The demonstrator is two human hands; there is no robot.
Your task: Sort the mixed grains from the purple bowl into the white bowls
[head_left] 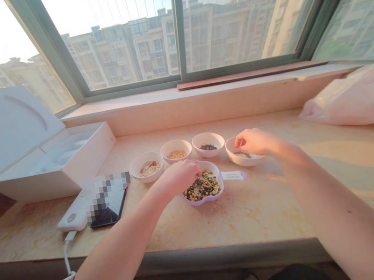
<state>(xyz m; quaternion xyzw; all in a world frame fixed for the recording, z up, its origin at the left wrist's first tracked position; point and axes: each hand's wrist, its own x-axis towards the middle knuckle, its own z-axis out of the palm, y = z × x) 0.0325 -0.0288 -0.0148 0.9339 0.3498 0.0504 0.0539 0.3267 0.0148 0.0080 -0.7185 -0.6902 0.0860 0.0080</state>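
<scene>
Bare forearms (326,193) stretch | left hand (184,172) over lobed, purple-rimmed bowl (213,198), fingers: can't tell | right hand (254,140), fingertips seemingly together, at round white bowl (244,161) right of it | pinch lightly

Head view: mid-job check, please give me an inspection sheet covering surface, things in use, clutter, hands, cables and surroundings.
Surface: beige marbled counter, sunlit in patches at right.
Things in use: purple-rimmed white lobed bowl holding mixed grains; beyond it, four round white bowls in an arc, all with contents.
Clutter: open white rectangular box, flat white device and black rectangular phone at left; pale plastic bag at right.
Hands: left hand over the lobed bowl; right hand at the rightmost bowl; whether either grips anything, cannot tell.
Cables: white cable plugged into the white device, running past the counter's front edge.
Surroundings: grey-green window frame, pale buildings outside.
</scene>
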